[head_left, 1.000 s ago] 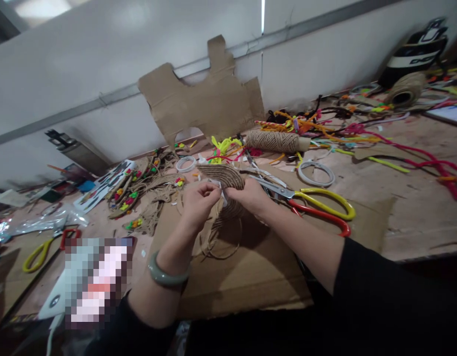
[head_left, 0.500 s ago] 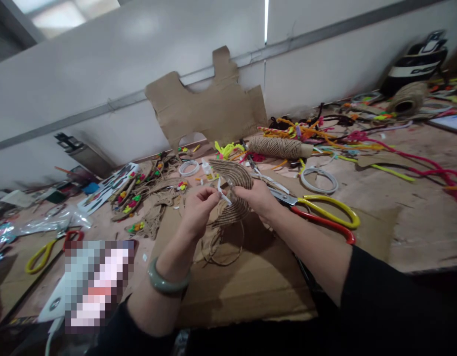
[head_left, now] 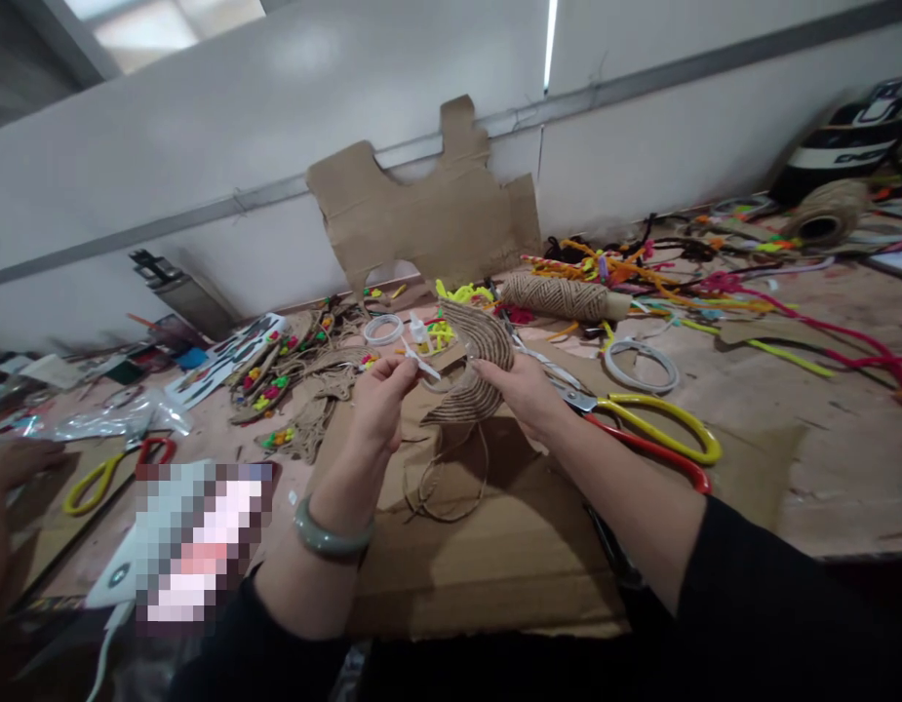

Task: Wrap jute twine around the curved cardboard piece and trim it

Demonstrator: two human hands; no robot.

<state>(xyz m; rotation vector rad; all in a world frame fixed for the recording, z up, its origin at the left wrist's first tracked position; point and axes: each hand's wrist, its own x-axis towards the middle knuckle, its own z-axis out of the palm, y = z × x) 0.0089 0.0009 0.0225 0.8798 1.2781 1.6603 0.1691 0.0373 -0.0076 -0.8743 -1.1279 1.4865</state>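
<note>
My right hand (head_left: 525, 392) grips the outer edge of a crescent-shaped piece (head_left: 489, 336) covered in curved rows of brown twine, thumb on its inner side. In a pinch, my left hand (head_left: 379, 398) holds a thin white strip (head_left: 423, 367), which reaches toward the crescent's inner edge; it looks like tape backing. Whether the strip still joins the piece, I cannot tell. Below the crescent a loose loop of twine (head_left: 451, 507) hangs over a cardboard sheet (head_left: 487, 575). A small white glue bottle (head_left: 417, 330) stands behind my left hand.
Large scissors (head_left: 662, 419) lie by my right forearm. Behind are a twine spool (head_left: 557, 295), tape rolls (head_left: 641, 365) and coloured cords (head_left: 860, 341). Twine pieces with bright bits (head_left: 275, 390) lie left. Another person's hand (head_left: 19, 463) is near the second scissors (head_left: 92, 485).
My left hand has drawn the white strip away from the crescent, toward the left. The crescent is turned slightly in my right hand. Another person's hand has come in at the left edge.
</note>
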